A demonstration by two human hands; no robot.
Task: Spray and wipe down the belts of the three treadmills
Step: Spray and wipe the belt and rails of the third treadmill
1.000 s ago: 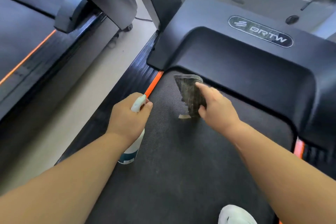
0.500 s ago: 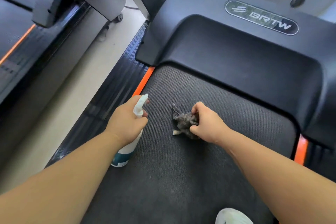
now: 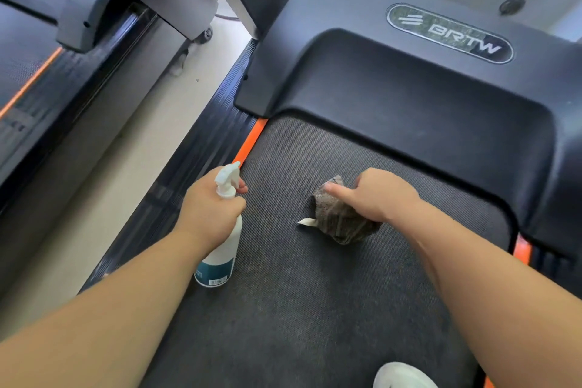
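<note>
The belt [image 3: 315, 309] is dark and textured. An orange strip [image 3: 250, 142] lines its left edge, and the far end runs under the black motor cover [image 3: 409, 98]. The right hand [image 3: 378, 195] grips a bunched grey cloth [image 3: 340, 224] pressed on the belt near the cover, with bare belt open all round it. The left hand [image 3: 211, 214] is curled round the neck of a white spray bottle [image 3: 220, 258], whose base is low at the belt's left edge. A ribbed side rail [image 3: 195, 161] borders the pale floor [image 3: 126, 161], and a neighbouring treadmill [image 3: 47, 79] lies beyond. A white shoe [image 3: 403, 376] stands on the near belt.
</note>
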